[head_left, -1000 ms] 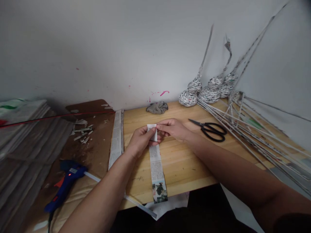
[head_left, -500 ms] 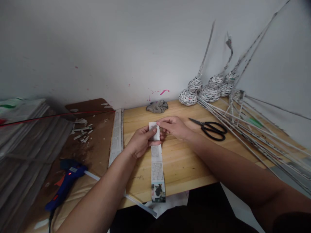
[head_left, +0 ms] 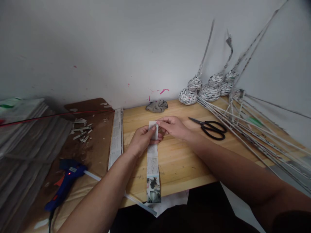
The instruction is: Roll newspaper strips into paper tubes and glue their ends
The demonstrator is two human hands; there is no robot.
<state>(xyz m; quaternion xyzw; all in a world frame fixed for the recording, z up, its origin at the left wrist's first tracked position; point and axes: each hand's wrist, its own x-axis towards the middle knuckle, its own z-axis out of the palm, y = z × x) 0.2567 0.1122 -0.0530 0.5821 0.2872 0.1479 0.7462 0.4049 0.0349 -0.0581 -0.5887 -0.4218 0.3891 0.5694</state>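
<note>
A long strip of newspaper (head_left: pixel 153 165) hangs down toward me over the wooden table (head_left: pixel 177 165), its printed picture at the lower end reaching the front edge. My left hand (head_left: pixel 143 137) is closed on its upper part, thumb on top and fingers underneath. At the strip's top right corner, my right hand (head_left: pixel 173 126) pinches the paper between thumb and fingers. Black-handled scissors (head_left: pixel 213 129) lie to the right of my right hand. A crumpled grey cloth (head_left: pixel 156 106) rests behind both hands, near the wall.
At left, a blue glue gun (head_left: pixel 65 184) with a lit red light lies on brown cardboard (head_left: pixel 99 139), near paper scraps (head_left: pixel 84 131). Newspaper stacks (head_left: pixel 31 142) stand far left. Woven paper gourd shapes (head_left: pixel 188 96) and long paper rods (head_left: pixel 257 139) occupy the right side.
The lower end of the newspaper strip has swung slightly left. Both hands keep nearly the same place and grip.
</note>
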